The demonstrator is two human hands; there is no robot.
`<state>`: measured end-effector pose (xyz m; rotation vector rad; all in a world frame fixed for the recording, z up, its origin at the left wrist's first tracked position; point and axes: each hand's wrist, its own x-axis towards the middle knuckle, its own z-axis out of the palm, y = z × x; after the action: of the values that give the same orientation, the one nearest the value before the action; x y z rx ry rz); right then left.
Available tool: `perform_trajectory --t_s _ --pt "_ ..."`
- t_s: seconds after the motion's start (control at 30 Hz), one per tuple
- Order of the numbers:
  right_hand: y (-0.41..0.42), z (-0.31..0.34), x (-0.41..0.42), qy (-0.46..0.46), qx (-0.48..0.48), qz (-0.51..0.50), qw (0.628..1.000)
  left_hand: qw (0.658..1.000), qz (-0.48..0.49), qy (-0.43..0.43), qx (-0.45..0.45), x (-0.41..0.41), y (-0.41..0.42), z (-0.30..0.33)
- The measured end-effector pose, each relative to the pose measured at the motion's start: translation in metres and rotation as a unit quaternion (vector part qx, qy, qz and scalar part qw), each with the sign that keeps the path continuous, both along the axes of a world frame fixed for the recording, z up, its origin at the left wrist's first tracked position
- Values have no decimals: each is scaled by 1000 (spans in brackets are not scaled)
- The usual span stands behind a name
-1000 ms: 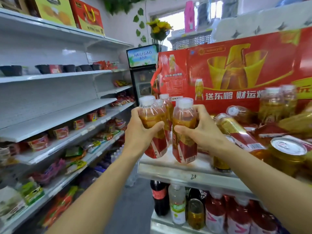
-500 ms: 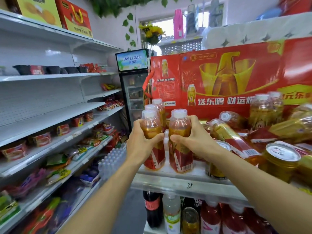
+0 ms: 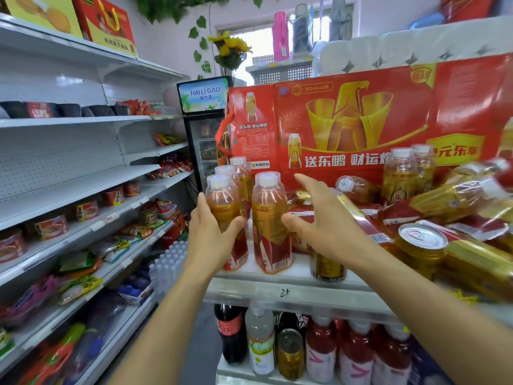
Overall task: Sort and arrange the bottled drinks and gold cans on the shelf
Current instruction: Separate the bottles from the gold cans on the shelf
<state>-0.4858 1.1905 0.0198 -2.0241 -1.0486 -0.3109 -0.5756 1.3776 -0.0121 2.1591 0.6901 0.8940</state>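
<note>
Two amber bottled drinks with white caps and red labels stand upright at the front left of the white shelf. My left hand grips the left bottle round its middle. The right bottle stands free. My right hand hovers just right of it with fingers spread, holding nothing. More upright bottles line up behind the left one. Several bottles lie tumbled at the right, beside a gold can and another gold can partly hidden by my right wrist.
A big red drink carton backs the shelf. Below it stand a cola bottle, a clear bottle, a gold can and red drinks. Snack shelves line the aisle on the left; a small fridge stands at its end.
Both bottles were set down on the shelf front. My right hand let go of the right bottle and opened, drawing back to the right. My left hand still grips the left bottle.
</note>
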Motion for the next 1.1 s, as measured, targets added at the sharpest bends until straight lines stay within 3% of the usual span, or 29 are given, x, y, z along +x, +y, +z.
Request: perform_trajectory --t_s 0.1,0.2,0.37,0.6,0.93,1.1 --pt "-31 -10 4 -83 2 -27 996 990 43 -102 90 -8 -42 -8" --pt "-65 -21 17 -123 15 -77 989 971 -14 -190 143 -8 -89 -16" --pt "-124 -35 42 -108 34 -151 982 976 -147 -101 129 24 -135 -33" --pt "-153 -52 53 -4 -100 -122 987 992 -119 27 29 60 -140 -57" --pt "-155 -46 54 1 -69 -99 993 991 -126 -11 35 63 -139 -52" --pt "-169 -22 54 43 30 -83 995 985 -156 -59 44 53 -151 -13"
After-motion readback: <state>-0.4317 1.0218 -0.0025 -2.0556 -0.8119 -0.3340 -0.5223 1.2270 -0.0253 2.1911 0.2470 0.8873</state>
